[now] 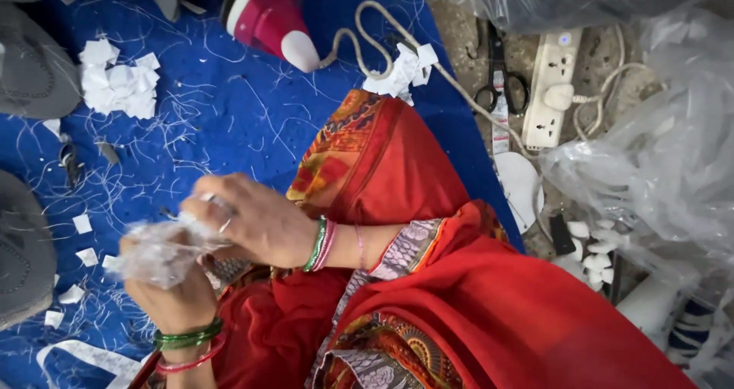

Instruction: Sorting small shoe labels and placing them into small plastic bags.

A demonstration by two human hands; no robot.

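Left hand: fingers closed around crumpled clear plastic wrap, thin, glossy, wrinkled. Right hand: fingers pinched onto the wrap's top edge, directly above the left. Beneath both: blue felt mat, thread-strewn. Beyond the hands: white paper scraps; pink-and-white iron; black scissors.

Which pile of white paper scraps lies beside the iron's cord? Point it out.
The smaller pile at top centre, touching the cord; the bigger pile lies far left on the blue cloth.

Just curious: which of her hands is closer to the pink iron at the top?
Right. The right hand lies below the pink iron; the left hand, gripping crumpled clear plastic, sits lower and farther away.
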